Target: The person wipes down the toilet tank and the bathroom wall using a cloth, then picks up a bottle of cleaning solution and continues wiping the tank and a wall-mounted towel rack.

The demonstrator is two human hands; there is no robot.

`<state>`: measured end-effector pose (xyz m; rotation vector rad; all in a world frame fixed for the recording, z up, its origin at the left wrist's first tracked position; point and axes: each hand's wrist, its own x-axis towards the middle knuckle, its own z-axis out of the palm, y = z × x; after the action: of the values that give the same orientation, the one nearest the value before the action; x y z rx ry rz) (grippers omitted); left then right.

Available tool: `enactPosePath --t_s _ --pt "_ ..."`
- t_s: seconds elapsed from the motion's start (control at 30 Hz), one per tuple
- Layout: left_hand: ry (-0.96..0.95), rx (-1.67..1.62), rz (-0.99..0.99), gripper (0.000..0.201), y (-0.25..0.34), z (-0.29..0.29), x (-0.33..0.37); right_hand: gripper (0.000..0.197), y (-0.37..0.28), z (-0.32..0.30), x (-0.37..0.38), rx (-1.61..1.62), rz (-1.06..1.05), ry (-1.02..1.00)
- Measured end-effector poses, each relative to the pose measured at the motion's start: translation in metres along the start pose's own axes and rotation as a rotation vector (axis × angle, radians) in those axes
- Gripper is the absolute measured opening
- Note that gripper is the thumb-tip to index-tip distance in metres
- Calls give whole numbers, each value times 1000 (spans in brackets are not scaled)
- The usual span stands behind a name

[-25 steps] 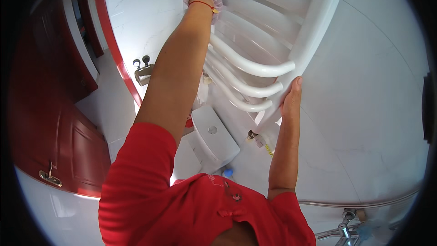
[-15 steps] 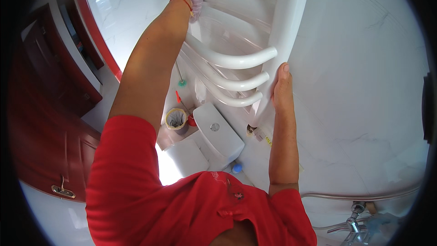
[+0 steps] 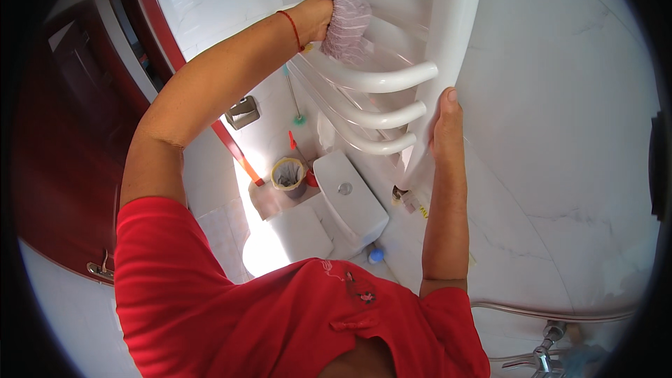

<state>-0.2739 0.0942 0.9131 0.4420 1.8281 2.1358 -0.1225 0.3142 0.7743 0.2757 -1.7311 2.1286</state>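
A white towel radiator [image 3: 364,82] with curved rungs stands against the wall in front of me. A pink-and-white striped cloth [image 3: 348,22] is bunched around my left hand [image 3: 323,15], pressed to the upper rungs; the fingers are hidden in and behind it. A red string bracelet circles that wrist. My right hand [image 3: 448,126] grips the radiator's thick right upright, thumb along its near edge, with the other fingers out of sight behind it.
Below are a white toilet [image 3: 350,199], a lined waste bin [image 3: 289,176], a red-handled brush [image 3: 292,141] and a green-headed brush [image 3: 299,119]. A dark red door [image 3: 77,168] is at the left. A metal shower tap [image 3: 546,350] sits low on the right wall.
My left hand has moved right and nearer along the rungs with the cloth, and the elbow has bent outward. My right hand stays on the upright.
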Motion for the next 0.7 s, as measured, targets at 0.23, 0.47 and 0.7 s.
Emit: enactPosePath --t_s 0.23,0.47,0.7 --pt "-116 1031 427 22 -22 30 -30 79 10 -4 8 -39 -86 16" --pt "47 1637 1044 26 7 78 -72 77 0 0 1 -66 -8 51" --pt "241 349 1207 24 12 54 -98 80 2 3 1 44 -92 16"
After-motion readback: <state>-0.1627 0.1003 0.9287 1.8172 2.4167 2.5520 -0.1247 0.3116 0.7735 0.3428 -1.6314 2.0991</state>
